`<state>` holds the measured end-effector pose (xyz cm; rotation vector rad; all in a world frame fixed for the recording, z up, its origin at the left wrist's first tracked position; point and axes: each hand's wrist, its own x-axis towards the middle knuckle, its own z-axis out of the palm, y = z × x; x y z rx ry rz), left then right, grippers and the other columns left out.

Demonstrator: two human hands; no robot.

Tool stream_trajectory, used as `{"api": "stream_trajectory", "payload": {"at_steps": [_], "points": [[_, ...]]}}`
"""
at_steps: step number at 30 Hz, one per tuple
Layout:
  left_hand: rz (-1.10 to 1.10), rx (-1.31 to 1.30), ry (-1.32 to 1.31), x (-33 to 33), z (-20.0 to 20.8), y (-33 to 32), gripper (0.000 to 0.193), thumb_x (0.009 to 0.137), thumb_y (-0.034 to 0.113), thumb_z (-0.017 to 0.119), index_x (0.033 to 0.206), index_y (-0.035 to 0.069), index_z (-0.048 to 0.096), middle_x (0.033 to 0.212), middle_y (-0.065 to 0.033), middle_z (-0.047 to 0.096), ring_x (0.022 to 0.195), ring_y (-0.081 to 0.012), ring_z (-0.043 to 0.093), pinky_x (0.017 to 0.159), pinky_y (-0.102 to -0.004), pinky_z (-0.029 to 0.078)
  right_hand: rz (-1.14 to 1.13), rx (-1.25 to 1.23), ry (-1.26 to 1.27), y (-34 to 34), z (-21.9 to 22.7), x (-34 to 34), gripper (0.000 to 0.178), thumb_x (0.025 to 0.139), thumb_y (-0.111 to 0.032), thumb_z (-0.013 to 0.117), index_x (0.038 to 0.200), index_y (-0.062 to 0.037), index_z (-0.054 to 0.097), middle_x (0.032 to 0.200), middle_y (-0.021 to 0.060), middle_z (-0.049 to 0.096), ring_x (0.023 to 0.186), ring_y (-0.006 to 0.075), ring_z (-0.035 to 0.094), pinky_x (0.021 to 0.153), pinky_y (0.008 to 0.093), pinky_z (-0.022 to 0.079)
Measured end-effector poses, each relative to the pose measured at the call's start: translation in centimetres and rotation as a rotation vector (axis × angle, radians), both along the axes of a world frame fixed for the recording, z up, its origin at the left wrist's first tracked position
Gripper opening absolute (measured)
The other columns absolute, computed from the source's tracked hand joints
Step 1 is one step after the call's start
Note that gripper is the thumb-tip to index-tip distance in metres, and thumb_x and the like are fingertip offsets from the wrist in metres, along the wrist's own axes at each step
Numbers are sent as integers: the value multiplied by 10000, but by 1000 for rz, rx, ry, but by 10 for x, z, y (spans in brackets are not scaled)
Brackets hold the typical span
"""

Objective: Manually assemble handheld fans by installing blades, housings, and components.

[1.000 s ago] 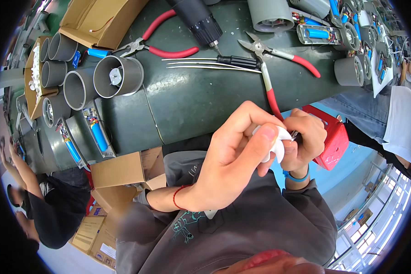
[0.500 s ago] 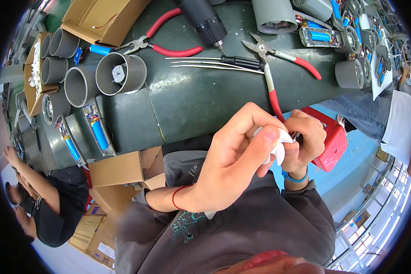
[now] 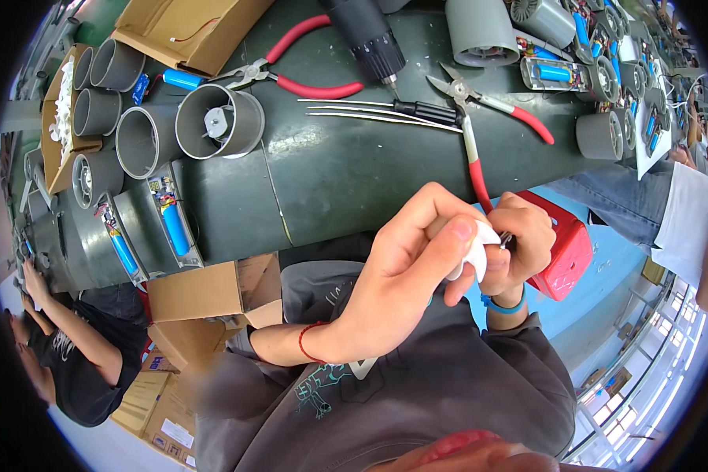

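In front of my chest, at the table's near edge, my two hands meet. My left hand (image 3: 397,275) is closed around a white plastic fan blade (image 3: 475,258) with curved vanes, partly hidden by the fingers. Curled against its right side, my right hand (image 3: 527,236) pinches a small metal piece (image 3: 506,237), whose kind I cannot make out; the fingertips touch the white part. Just beyond the hands are the diagonal cutters (image 3: 475,161) with red grips, lying with jaws apart. A black-handled screwdriver (image 3: 426,112) rests beside them.
A dark power drill (image 3: 370,47) and red-handled pliers (image 3: 318,88) lie at the back. Grey cylindrical housings (image 3: 220,126) and battery-fitted handle shells (image 3: 173,220) stand at left. More housings (image 3: 599,137) are at right. A red stool (image 3: 566,252) is beside me; co-workers are on both sides.
The view has shifted slightly, so the table's things sit a little farther right. Both hands keep their hold, and the metal piece at my right fingers shows more clearly.
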<state>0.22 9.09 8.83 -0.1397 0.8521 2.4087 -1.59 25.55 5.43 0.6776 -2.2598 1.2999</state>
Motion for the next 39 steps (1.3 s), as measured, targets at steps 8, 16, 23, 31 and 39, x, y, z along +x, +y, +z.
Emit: {"api": "stream_trajectory", "payload": {"at_steps": [8,16,23,31,39], "points": [[120,-279,168,-1,-1,-16,203,1007,146,400,1116,-2,486,887,-63,553,679,-92,519,628,-229,421,-242,50,-337,13,11,-9,165,891,-114,590,1012,-7,556,734,45,566,589,88,454,541,224,353],[240,-379,208,-3,-3,-41,335,974,99,459,1278,-39,455,1003,-101,610,839,-144,601,749,-279,474,-207,265,-278,6,16,-53,390,874,39,536,1256,-32,516,909,103,580,767,188,544,758,265,449],[330,-306,134,-5,-4,-42,301,954,77,514,1228,-43,483,1002,-128,629,786,-148,619,711,-277,499,-102,193,-247,-4,18,-45,331,842,68,561,1159,-19,590,940,112,612,812,161,611,726,246,471],[269,-181,13,-7,-2,-37,248,953,92,530,1156,-42,483,955,-133,643,754,-164,647,703,-285,530,-91,244,-273,-8,21,-41,269,807,56,605,1064,-14,638,896,97,616,741,157,595,654,243,467],[298,-164,3,-6,-5,-34,227,946,67,527,1140,-28,458,941,-120,635,773,-162,645,704,-287,533,-171,383,-169,-10,24,-52,276,797,62,608,1059,-18,643,939,112,634,869,263,594,788,331,468]]}}
